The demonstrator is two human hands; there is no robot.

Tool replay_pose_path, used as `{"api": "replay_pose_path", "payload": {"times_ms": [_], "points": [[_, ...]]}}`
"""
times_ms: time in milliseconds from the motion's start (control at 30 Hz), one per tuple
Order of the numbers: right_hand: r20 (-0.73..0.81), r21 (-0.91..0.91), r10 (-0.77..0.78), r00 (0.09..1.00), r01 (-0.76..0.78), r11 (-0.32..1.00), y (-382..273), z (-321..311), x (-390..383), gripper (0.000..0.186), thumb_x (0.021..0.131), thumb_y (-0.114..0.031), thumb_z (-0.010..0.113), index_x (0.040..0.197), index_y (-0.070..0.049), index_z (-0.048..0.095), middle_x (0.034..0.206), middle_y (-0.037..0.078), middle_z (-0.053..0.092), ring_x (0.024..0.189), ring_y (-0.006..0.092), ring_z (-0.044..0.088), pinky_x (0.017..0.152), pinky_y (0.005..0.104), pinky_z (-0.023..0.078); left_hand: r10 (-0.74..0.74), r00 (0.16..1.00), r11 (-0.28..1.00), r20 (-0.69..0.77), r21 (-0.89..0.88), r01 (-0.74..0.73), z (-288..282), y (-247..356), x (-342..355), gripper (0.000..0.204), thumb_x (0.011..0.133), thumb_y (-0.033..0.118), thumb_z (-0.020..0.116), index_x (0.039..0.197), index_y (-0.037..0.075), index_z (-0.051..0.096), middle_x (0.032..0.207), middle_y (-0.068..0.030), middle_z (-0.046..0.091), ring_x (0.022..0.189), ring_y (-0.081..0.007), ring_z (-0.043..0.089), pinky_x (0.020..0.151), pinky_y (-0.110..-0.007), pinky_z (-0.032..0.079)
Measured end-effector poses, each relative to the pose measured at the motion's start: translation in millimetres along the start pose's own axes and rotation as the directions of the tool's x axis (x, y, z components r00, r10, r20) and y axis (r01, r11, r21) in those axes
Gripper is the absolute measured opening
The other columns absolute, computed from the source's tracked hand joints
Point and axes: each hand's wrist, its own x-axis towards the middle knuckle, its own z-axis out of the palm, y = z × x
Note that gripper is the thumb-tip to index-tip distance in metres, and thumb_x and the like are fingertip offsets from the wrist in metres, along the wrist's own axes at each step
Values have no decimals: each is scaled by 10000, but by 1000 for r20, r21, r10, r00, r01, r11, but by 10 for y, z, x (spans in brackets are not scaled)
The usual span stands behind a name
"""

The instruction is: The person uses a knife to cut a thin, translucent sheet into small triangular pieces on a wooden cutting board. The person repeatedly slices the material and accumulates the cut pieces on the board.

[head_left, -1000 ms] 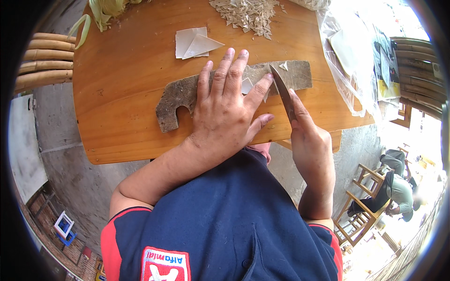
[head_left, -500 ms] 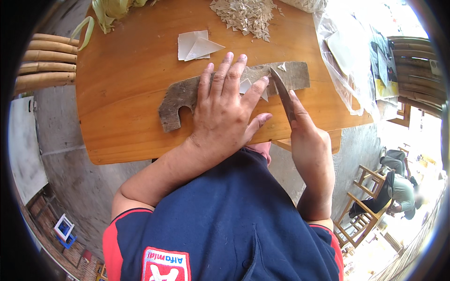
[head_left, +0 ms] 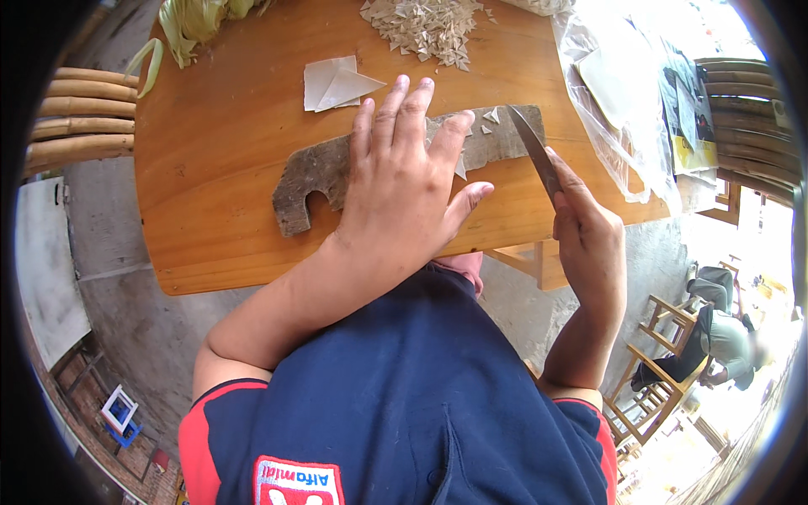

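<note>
A worn wooden board with a notch lies on the wooden table. My left hand is spread over its middle, fingers apart, partly covering a pale thin piece. Whether anything is under the other fingers is hidden. My right hand grips a dark-bladed knife, its blade angled over the board's right end. Small cut pale triangles rest on the board beside the blade. Beyond the board are flat pale sheets, overlapping.
A heap of pale chips is at the back, yellowish strips at back left, plastic bags along the right edge. Bamboo seats flank the table. A person sits on a wooden chair to the right.
The knife and my right hand have moved rightward, away from my left index finger. My left hand has risen slightly in the picture. Another small triangle now shows on the board.
</note>
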Motion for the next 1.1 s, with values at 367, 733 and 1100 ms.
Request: {"api": "replay_pose_path", "payload": {"times_ms": [367, 733, 1100], "points": [[83, -73, -49, 995, 55, 996, -90, -34, -164, 459, 969, 38, 561, 1400, -96, 646, 1088, 232, 739, 935, 314, 767, 825, 348, 569, 40, 999, 999, -3, -27, -40, 150, -25, 125, 602, 912, 458, 727, 1406, 134, 612, 1532, -255, 393, 1503, -419, 282, 1229, -603, 213], [46, -33, 10, 999, -8, 999, -64, -20, -97, 484, 961, 43, 589, 1413, -124, 640, 1061, 232, 734, 921, 310, 765, 819, 346, 565, 81, 996, 995, -26, -61, -83, 153, -54, 152, 605, 898, 426, 750, 1400, 122, 600, 1527, -255, 398, 1493, -423, 302, 1217, -593, 244], [14, -19, -7, 1000, 7, 1000, -115, -69, -160, 502, 970, 47, 565, 1439, -122, 618, 1015, 238, 731, 823, 238, 747, 780, 341, 563, 79, 997, 989, -24, -127, -81, 103, -45, 152, 573, 880, 359, 784, 1404, 198, 617, 1573, -235, 380, 1492, -442, 320, 1214, -586, 266]]}}
